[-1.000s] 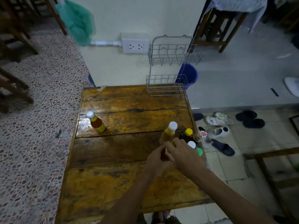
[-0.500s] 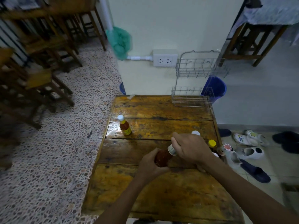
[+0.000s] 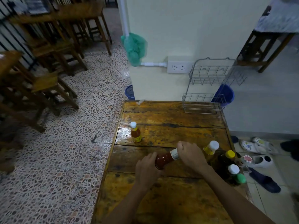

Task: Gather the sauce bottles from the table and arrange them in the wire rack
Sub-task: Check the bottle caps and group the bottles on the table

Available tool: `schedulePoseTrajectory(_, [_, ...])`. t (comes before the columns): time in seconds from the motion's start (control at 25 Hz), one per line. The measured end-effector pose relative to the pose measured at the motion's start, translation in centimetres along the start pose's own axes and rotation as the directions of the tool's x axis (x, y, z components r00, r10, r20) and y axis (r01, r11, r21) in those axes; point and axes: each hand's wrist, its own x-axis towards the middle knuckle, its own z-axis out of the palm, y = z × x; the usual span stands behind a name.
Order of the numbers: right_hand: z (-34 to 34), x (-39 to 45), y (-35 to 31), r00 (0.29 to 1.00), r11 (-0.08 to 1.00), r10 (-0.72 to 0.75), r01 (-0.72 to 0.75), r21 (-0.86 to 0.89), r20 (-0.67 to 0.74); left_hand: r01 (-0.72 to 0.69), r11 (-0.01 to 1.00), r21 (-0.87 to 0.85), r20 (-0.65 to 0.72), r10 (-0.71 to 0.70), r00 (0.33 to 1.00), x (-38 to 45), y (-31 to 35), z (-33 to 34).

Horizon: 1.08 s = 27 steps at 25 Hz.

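A dark red sauce bottle [image 3: 164, 159] lies tilted above the wooden table [image 3: 169, 126], held at both ends. My left hand [image 3: 146, 170] grips its base and my right hand [image 3: 189, 154] closes over its cap end. An orange sauce bottle with a white cap [image 3: 135, 132] stands alone at the table's left. At the right edge stands a cluster: a yellow bottle with a white cap [image 3: 211, 147], a dark bottle with a yellow cap [image 3: 229, 155], a white-capped one [image 3: 233, 169] and a green-capped one [image 3: 241, 178]. The empty two-tier wire rack [image 3: 208, 88] stands at the far right corner.
A wall with a power socket [image 3: 178, 67] rises behind the table. Blue bins [image 3: 226, 94] sit behind the rack. Shoes and sandals [image 3: 257, 146] lie on the floor to the right. Wooden chairs and tables [image 3: 48, 46] fill the left side.
Both hands have lifted the dark red bottle out of the cluster and tipped it sideways. My view has swung up and to the left, so the table sits lower right.
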Motion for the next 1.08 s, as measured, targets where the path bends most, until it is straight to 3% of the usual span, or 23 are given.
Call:
schedulePoseTrajectory(0.16, [1.6,0.8,-0.5,0.99,0.995,0.002,0.012,-0.097,0.14,-0.035,0.987,0.157,-0.028,0.04,0.999,-0.1,-1.2,0.3])
schedulePoseTrajectory(0.32, [2.1,1.2,-0.5,0.977,0.999,0.02,-0.029,0.04,0.213,-0.045,0.987,0.155,-0.019,0.048,0.999,0.1,-2.3,-0.1])
schedulePoseTrajectory(0.4, [1.8,0.9,-0.7,0.998,0.99,-0.008,0.0,0.138,0.058,-0.004,1.0,-0.003,0.063,0.004,0.998,0.6,-3.1,-0.7])
schedulePoseTrajectory(0.48, [0.9,0.3,-0.9,0.984,0.962,-0.065,0.106,0.252,-0.163,0.094,0.962,-0.258,0.229,-0.033,0.973,1.4,-3.8,-1.8])
schedulePoseTrajectory(0.56, [-0.2,0.1,-0.6,0.899,0.944,-0.282,0.322,0.069,-0.336,0.169,0.871,-0.461,0.373,0.018,0.928,1.9,-4.5,-2.6])
schedulePoseTrajectory(0.6, [-0.5,0.2,-0.3,0.845,0.912,-0.388,0.409,-0.024,-0.368,0.19,0.842,-0.506,0.42,0.048,0.906,2.0,-4.7,-2.8])
schedulePoseTrajectory(0.68, [-0.7,0.3,0.1,0.824,0.888,-0.448,0.454,-0.067,-0.347,0.195,0.839,-0.508,0.467,0.079,0.881,2.0,-4.7,-2.9])
schedulePoseTrajectory(0.84, [0.2,0.3,-0.6,0.926,0.947,-0.251,0.295,0.127,-0.281,0.183,0.906,-0.381,0.458,0.013,0.889,1.5,-4.1,-2.6])
schedulePoseTrajectory(1.08, [3.1,-0.4,-1.3,0.99,0.956,0.017,0.025,0.293,-0.142,0.221,0.94,-0.26,0.504,-0.063,0.861,-0.4,-3.5,-1.6])
